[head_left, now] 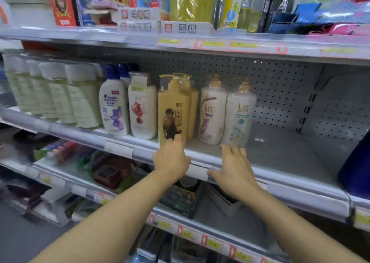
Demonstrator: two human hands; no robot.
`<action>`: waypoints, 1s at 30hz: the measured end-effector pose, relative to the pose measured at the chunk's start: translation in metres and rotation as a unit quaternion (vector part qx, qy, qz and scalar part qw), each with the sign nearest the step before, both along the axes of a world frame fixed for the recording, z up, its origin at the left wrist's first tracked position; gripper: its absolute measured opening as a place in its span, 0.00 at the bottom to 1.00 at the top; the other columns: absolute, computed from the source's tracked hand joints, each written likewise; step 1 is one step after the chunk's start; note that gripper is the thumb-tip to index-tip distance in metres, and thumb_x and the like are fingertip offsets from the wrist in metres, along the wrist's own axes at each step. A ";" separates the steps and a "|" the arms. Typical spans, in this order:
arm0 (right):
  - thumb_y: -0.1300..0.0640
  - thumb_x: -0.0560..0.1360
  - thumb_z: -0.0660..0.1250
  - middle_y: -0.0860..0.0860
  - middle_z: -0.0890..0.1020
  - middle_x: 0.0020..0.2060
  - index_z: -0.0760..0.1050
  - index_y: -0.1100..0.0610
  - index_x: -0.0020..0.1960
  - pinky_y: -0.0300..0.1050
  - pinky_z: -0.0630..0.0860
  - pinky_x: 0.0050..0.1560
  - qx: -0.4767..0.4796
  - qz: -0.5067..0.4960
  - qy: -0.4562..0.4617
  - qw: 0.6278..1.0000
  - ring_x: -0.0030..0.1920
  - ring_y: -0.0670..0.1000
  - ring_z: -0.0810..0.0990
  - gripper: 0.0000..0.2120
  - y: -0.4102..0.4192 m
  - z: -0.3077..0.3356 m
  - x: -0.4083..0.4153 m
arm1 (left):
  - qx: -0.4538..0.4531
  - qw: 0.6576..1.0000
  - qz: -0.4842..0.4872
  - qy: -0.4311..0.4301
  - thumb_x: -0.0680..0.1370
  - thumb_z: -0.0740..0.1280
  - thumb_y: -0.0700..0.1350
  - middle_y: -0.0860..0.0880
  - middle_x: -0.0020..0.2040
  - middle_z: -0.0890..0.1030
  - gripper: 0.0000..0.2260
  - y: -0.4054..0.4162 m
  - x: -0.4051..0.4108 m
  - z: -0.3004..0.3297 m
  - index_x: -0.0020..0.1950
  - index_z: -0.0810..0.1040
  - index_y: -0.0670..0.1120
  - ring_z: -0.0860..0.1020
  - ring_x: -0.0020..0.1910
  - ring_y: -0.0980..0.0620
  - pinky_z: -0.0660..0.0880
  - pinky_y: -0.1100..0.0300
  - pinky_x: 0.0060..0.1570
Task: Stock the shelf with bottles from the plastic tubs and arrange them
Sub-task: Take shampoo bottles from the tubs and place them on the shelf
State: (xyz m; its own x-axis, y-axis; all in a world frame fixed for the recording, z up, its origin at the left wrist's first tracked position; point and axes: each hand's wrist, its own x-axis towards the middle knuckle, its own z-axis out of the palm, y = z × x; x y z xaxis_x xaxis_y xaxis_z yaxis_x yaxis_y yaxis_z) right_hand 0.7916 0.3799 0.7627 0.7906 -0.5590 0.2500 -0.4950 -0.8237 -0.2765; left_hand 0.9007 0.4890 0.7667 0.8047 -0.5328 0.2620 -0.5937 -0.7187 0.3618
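Forearms: both are extended from the bottom edge up toward the middle shelf (280, 152).
Left hand (170, 158): held at the front lip of the middle shelf; its fingertips are laid against the lower front of the yellow pump bottle (173, 112), with nothing curled round it as far as can be seen.
Yellow pump bottle: stood upright near the shelf front, a second yellow bottle (193, 106) just behind it.
Right hand (235, 164): spread with relaxed fingers over the shelf lip, just below the clear-wrapped white bottle (239, 114); nothing is held, and contact with the bottle cannot be told.
Row left of the yellow bottle: a white-and-red bottle (142, 110), a blue-capped white bottle (114, 106), then pale green bottles (60, 94).
Row right of it: a purple-marked white bottle (212, 110), then the wrapped one.
Risk: a push low on the tall yellow bottle is judged likely to tip it backward into its neighbours; slick wrap may slide.
Surface: grey metal shelf, bare to the right of the wrapped bottle, backed by pegboard (270, 86).
Room: a shop aisle, stocked shelves above and below; no tubs are visible.
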 end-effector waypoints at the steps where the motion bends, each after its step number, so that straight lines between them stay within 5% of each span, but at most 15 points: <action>1: 0.46 0.72 0.68 0.54 0.66 0.67 0.59 0.56 0.71 0.48 0.64 0.65 0.001 0.015 0.003 1.000 0.67 0.56 0.61 0.33 0.010 -0.006 0.001 | -0.001 1.000 0.000 0.003 0.77 0.67 0.52 0.46 0.58 0.76 0.20 0.012 0.001 -0.007 0.64 0.66 0.47 0.75 0.57 0.45 0.69 0.53 0.44; 13: 0.45 0.73 0.68 0.54 0.64 0.68 0.58 0.56 0.72 0.48 0.66 0.64 0.083 0.109 0.153 0.979 0.68 0.56 0.60 0.33 0.115 -0.137 0.018 | 0.093 0.978 0.072 0.173 0.76 0.68 0.54 0.44 0.64 0.72 0.24 0.158 0.008 -0.152 0.67 0.65 0.46 0.73 0.62 0.43 0.73 0.50 0.53; 30: 0.49 0.70 0.71 0.55 0.65 0.67 0.61 0.57 0.70 0.46 0.63 0.64 0.157 0.216 0.310 0.913 0.67 0.56 0.60 0.34 0.157 -0.395 0.032 | 0.158 0.889 0.193 0.384 0.76 0.66 0.53 0.46 0.66 0.74 0.23 0.241 -0.034 -0.425 0.69 0.66 0.47 0.72 0.65 0.45 0.68 0.55 0.62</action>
